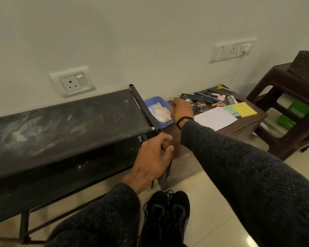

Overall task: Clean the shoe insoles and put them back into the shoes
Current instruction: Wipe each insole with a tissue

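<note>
Soft white cloth [161, 112] in blue tray [151, 102] at tabletop's left edge — pinched, seemingly, by right hand [181, 111] — limp, best gathered mid-fold; left hand [152, 158] relaxed, empty.

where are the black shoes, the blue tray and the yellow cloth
black shoes [166, 216], head view, on the toe tops
blue tray [151, 101], head view, on its far rim
yellow cloth [243, 109], head view, on its top face

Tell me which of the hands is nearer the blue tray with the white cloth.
Right. The right hand hovers at the edge of the blue tray, beside the white cloth. The left hand hangs lower, below the black rack's corner.
</note>
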Demonstrator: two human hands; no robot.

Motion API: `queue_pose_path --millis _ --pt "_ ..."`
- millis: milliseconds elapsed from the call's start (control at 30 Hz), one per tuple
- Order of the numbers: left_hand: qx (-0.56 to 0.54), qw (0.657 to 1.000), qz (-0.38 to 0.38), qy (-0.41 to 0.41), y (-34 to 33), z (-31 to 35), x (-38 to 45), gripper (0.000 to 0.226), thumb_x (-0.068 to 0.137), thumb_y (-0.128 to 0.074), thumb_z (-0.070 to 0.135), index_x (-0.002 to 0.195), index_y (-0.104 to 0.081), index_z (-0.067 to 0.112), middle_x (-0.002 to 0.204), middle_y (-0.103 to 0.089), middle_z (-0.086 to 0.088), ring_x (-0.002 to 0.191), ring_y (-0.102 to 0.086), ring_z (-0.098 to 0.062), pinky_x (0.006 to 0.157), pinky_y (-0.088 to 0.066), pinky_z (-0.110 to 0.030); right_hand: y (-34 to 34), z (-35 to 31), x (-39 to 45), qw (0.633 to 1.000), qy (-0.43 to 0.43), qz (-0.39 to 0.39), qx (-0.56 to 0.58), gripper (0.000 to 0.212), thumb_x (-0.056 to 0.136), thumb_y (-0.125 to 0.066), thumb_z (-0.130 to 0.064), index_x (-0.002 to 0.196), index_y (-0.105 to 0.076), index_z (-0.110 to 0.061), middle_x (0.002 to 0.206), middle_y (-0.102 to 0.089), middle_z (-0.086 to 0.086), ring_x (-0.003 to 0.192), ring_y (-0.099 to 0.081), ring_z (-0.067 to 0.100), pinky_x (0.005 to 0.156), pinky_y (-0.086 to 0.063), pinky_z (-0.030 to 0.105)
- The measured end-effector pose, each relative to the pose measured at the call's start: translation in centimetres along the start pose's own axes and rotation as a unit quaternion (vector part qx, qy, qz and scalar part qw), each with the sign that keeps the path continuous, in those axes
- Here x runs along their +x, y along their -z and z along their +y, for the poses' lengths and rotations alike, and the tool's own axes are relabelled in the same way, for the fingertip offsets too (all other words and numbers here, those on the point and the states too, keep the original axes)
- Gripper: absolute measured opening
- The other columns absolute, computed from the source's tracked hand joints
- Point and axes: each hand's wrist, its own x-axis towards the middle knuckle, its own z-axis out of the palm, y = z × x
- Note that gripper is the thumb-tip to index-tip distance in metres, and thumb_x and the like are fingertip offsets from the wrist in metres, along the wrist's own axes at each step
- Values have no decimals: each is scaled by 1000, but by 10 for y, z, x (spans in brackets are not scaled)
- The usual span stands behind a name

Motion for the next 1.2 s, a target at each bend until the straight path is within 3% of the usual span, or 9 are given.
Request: queue_pose_path --millis 67,200,333,467,700,800,900,1033,1200 --pt "-9 999 18 -30 -2 0 10 29 99 -62 28 127 -61 21 103 -70 8 88 -68 -6 80 -60 -27 -8 1 19 999 9 -38 -35 21 90 -67 -20 108 -72 -10 113 -69 16 108 -63 38 86 -51 40" --pt "-32 997 59 -46 0 -3 21 22 100 -59 23 121 -63 18 86 -71 8 79 -69 -2 76 -60 -24 -35 -7 38 992 8 -101 -79 44 86 -76 -34 120 -67 -7 121 -67 15 112 -63 35 92 -52 39" --pt "-29 998 41 -44 6 -5 21 20 100 -61 23 120 -64 21 85 -71 8 78 -68 1 76 -59 -19 -57 -8 39 985 -18 -94 -143 46 88 -70 -23 129 -57 -6 125 -64 18 114 -62 37 92 -52 42" --pt "-33 998 38 -28 11 -4 17 15 99 -62 24 113 -67 22 89 -71 10 81 -68 1 75 -59 -19 -63 -2 39 987 -28 -71 -139 36 94 -60 -15 128 -58 -5 124 -64 20 115 -61 40 94 -53 47" --pt "-56 997 51 -1 33 14 -4 14 97 -64 25 110 -70 23 89 -71 12 83 -68 0 72 -56 -13 -17 -7 26 995 -5 45 89 16 84 -68 -19 88 -77 -6 91 -75 15 88 -69 32 81 -56 40" --pt "-80 994 66 20 57 24 -21 15 97 -65 25 111 -70 24 90 -72 11 84 -69 1 73 -55 -13 27 -18 12 976 7 97 193 11 81 -74 -20 83 -77 -9 81 -74 6 77 -69 20 78 -60 40" --pt "-159 981 88 70 87 35 -41 12 97 -66 23 107 -71 25 87 -75 7 80 -72 -5 70 -59 -20 73 -37 -18 960 49 119 249 14 82 -78 -24 85 -76 -11 80 -73 -2 74 -67 8 75 -58 26" --pt "-202 968 107 107 129 56 -81 10 96 -66 24 104 -72 26 87 -77 4 79 -74 -11 74 -59 -26 126 -73 -101 935 113 91 324 9 82 -80 -16 84 -73 -10 81 -73 -3 71 -65 0 71 -52 13" --pt "-140 969 148 139 165 81 -153 17 95 -65 40 110 -71 36 98 -73 16 91 -70 -3 86 -59 -32 152 -114 -231 923 149 -17 355 10 82 -78 -12 82 -70 -17 90 -73 -7 87 -69 5 80 -59 25"
